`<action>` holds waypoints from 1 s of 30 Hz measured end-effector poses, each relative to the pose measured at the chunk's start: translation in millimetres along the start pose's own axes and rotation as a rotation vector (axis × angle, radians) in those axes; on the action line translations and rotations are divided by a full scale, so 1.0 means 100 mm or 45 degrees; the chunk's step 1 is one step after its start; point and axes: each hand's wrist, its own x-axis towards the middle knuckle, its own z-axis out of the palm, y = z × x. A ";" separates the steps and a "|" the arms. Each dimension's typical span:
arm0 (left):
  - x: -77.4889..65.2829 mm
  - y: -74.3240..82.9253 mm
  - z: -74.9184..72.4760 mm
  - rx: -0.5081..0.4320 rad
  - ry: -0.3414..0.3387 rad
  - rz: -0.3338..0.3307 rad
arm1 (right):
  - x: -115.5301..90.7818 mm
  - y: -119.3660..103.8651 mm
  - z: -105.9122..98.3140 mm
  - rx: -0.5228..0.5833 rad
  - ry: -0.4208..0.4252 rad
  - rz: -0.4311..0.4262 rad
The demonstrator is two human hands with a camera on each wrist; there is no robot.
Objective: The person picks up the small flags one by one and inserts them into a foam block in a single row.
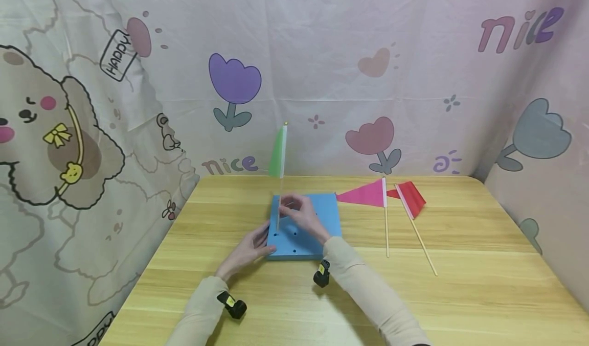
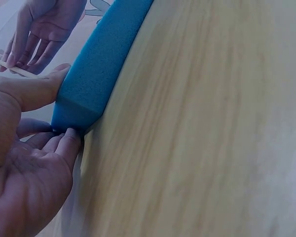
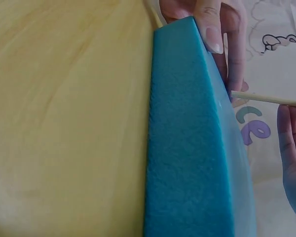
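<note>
A blue foam block (image 1: 308, 245) with small dark holes in its top lies flat on the table. My right hand (image 1: 303, 215) pinches the thin wooden stick of a green pennant flag (image 1: 277, 154), which stands nearly upright over the block's left side. In the right wrist view, the stick's lower end (image 3: 237, 94) is at the block's top face; whether it sits in a hole I cannot tell. My left hand (image 1: 248, 249) grips the block's near left corner, thumb on top and fingers against the side, as the left wrist view shows.
Right of the block, a pink pennant flag (image 1: 368, 193) and a red flag (image 1: 412, 200) lie on the wooden table (image 1: 478, 284), sticks toward me. The pink tip reaches the block's far right corner. A printed cloth (image 1: 303, 80) hangs behind the table.
</note>
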 end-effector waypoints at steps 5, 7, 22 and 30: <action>0.01 0.00 0.00 -0.003 -0.002 0.003 | 0.06 0.17 0.03 -0.013 0.004 0.003; 0.01 0.00 0.00 -0.011 -0.001 -0.001 | 0.09 0.27 0.05 -0.019 0.019 -0.011; 0.00 -0.01 0.00 -0.008 0.002 -0.030 | -0.01 0.06 0.09 -0.074 -0.039 -0.052; 0.01 0.00 0.01 -0.003 0.017 -0.034 | -0.03 0.07 0.10 -0.055 -0.053 -0.104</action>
